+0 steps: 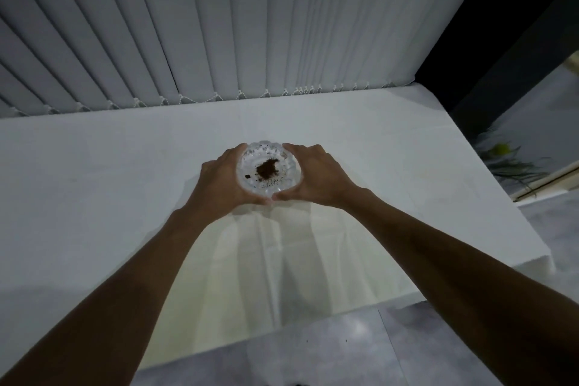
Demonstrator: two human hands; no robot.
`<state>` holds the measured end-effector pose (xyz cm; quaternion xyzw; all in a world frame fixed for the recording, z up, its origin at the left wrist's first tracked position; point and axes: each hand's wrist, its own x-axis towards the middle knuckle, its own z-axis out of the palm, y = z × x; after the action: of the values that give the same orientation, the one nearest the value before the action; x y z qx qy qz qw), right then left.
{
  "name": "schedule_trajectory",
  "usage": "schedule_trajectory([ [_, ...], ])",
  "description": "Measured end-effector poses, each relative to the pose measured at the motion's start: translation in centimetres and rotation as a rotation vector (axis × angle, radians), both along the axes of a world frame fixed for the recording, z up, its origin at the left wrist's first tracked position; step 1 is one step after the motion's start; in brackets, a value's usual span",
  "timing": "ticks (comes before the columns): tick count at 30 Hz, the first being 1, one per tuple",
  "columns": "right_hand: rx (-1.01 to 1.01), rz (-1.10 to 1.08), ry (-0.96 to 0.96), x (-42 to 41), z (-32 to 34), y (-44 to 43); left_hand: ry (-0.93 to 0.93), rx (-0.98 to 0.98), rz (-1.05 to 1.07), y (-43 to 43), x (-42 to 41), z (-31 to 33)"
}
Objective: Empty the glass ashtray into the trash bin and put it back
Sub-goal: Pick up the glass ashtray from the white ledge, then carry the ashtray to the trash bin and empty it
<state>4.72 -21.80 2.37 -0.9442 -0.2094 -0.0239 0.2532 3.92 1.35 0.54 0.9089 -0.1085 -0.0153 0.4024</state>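
1. Vertical blinds [219, 25] in pale grey fill the whole back of the view, with a beaded chain linking the slat bottoms right where they meet the worktop.
2. The worktop [94, 182] is covered in a white cloth that hangs over the near edge in soft folds; grey floor tiles [360, 351] show below it.
3. Both bare forearms reach in from the bottom corners and meet around the middle of the worktop.
4. Left hand [219, 178] cups the left side of the glass ashtray, right hand [316, 175] cups the right side. Fingers are curled round the rim on both sides and the thumbs nearly touch at the near edge.
5. The glass ashtray [266, 150] is clear, with a scalloped rim. Can't tell if it's resting on the cloth or just off it.
6. A small heap of dark brown ash [267, 168] sits in its centre, with loose specks scattered around it.
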Motion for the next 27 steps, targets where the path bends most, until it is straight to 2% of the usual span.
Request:
schedule_trajectory([
  [6,0.009,-0.099,0.004,-2.7,3.9,-3.5,0.02,-0.039,-0.097,-2.8,-0.9,5.3],
  [11,0.028,-0.201,-0.046,-6.2,7.9,-9.2,-0.03,-0.021,-0.198,-8.5,-1.7,9.8],
  [18,0.046,-0.36,-0.085,-12.0,11.8,-20.0,-0.066,-0.029,-0.366,-20.0,-3.9,14.0],
  [23,0.054,-0.446,-0.153,-17.7,13.2,-28.6,-0.047,-0.045,-0.458,-29.5,-7.3,14.7],
  [27,0.064,-0.515,-0.115,-23.1,13.1,-35.7,-0.024,-0.034,-0.536,-37.6,-11.0,14.2],
])
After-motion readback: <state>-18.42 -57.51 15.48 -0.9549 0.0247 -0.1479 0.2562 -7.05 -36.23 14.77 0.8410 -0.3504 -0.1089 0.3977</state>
